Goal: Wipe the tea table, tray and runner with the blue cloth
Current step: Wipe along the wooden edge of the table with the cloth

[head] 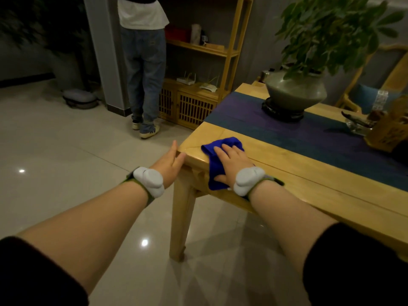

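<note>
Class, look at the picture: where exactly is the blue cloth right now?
The blue cloth lies on the near corner of the wooden table, pressed flat under the right hand, just short of the dark runner.

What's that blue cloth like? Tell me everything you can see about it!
The blue cloth is bright royal blue, soft-looking and crumpled. It lies on the corner of the pale wooden tea table, with one end hanging over the near edge. The right hand presses flat on it, fingers spread. It stops short of the dark runner.
</note>
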